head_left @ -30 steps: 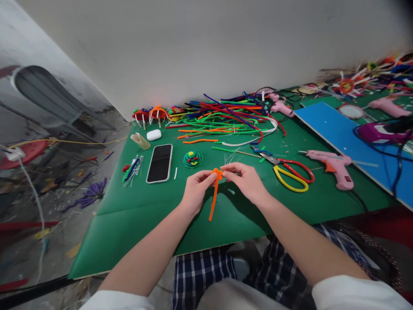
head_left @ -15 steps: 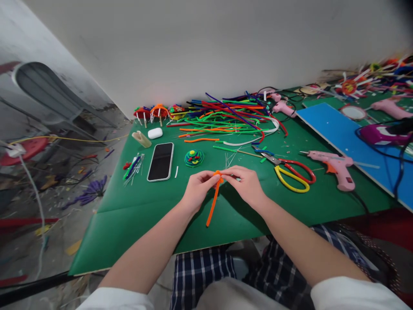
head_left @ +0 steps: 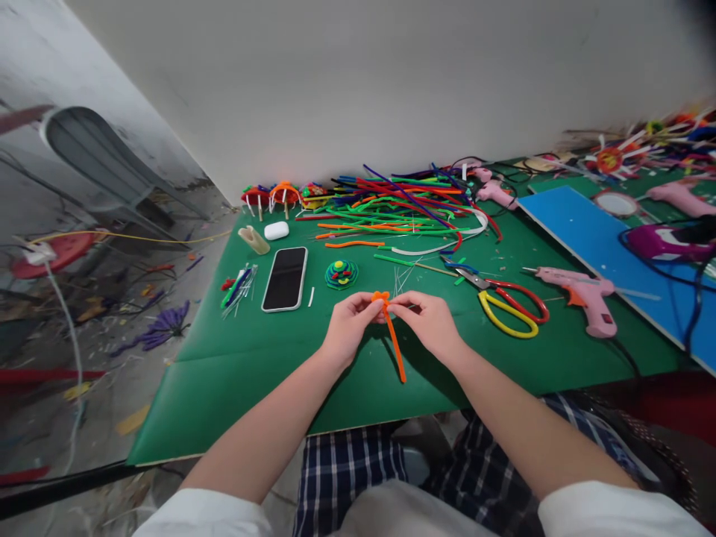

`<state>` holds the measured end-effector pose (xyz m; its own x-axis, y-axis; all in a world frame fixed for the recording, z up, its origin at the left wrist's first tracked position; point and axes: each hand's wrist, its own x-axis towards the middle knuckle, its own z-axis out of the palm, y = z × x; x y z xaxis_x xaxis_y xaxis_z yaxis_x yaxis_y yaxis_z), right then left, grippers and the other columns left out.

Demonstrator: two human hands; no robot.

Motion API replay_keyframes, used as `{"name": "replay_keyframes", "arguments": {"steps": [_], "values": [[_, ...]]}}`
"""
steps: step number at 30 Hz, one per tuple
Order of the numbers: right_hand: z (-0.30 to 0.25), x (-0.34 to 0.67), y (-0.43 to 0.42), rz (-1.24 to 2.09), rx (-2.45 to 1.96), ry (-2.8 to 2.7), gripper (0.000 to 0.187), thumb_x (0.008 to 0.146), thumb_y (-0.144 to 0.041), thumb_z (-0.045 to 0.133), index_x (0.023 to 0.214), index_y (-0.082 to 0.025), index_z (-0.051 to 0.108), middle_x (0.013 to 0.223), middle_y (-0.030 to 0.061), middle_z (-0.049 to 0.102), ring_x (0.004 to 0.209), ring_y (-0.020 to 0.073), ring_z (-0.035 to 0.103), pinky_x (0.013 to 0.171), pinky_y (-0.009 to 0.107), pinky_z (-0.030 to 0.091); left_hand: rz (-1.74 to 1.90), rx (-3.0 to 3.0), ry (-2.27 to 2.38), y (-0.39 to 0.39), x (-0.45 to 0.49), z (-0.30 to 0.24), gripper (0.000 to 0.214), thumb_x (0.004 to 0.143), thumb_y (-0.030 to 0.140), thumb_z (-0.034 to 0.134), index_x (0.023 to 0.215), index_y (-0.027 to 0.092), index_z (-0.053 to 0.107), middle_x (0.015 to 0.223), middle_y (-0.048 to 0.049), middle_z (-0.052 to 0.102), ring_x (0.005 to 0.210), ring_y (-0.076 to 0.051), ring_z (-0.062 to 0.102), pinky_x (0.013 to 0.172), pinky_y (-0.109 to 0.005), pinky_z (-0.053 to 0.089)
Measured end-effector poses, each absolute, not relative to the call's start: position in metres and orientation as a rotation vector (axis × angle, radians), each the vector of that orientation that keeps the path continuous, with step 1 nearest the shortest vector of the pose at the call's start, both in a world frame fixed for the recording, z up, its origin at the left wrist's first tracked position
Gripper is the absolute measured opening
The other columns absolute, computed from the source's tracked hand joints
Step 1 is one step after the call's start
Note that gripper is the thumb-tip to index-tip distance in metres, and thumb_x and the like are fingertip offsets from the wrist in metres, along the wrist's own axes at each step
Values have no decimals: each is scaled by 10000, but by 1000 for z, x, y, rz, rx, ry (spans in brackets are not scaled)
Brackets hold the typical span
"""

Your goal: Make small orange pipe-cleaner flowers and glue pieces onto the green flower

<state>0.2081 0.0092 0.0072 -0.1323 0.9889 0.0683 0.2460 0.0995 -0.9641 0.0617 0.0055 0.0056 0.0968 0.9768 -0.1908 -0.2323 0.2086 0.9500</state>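
My left hand (head_left: 347,327) and my right hand (head_left: 428,322) meet over the green table (head_left: 235,373), both pinched on an orange pipe cleaner (head_left: 394,344). Its top end is curled into a small loop between my fingertips, and its straight tail hangs down toward my lap, slanting right. A small green coiled disc with coloured bits (head_left: 341,274) lies just beyond my hands.
A black phone (head_left: 286,278), a white earbud case (head_left: 276,230) and a bundle of short sticks (head_left: 239,287) lie to the left. A heap of coloured pipe cleaners (head_left: 403,205) sits at the back. Red and yellow scissors (head_left: 506,307) and a pink glue gun (head_left: 582,289) lie right, beside a blue board (head_left: 593,239).
The pipe cleaner's tail has swung from slanting left to slanting right. My hands stay pinched at its curled top, shifted slightly right in view.
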Motion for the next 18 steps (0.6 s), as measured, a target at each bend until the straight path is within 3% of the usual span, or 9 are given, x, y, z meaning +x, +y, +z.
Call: {"name": "replay_keyframes", "arguments": {"steps": [12, 15, 18], "values": [[9, 207, 8, 1205, -1247, -1533, 204, 760, -354, 536, 776, -182, 645, 743, 18, 650, 678, 148, 591, 632, 271, 466, 1229, 838, 1103, -1, 77, 11, 193, 671, 289, 668, 741, 124, 597, 690, 6, 588, 601, -69, 521, 583, -196, 420], [27, 220, 5, 1256, -1189, -1601, 238, 783, -365, 505, 820, -188, 660, 785, 26, 657, 716, 160, 598, 652, 287, 483, 1256, 739, 1108, -7, 80, 18, 205, 665, 314, 665, 721, 134, 585, 634, 19, 555, 556, -67, 494, 527, -187, 383], [68, 240, -20, 1086, -1102, -1705, 219, 799, -352, 490, 851, -230, 664, 869, 33, 668, 803, 173, 608, 702, 304, 497, 1325, 748, 1113, -15, 81, 24, 191, 678, 313, 652, 732, 146, 576, 616, 33, 537, 502, -47, 434, 485, -173, 336]]}}
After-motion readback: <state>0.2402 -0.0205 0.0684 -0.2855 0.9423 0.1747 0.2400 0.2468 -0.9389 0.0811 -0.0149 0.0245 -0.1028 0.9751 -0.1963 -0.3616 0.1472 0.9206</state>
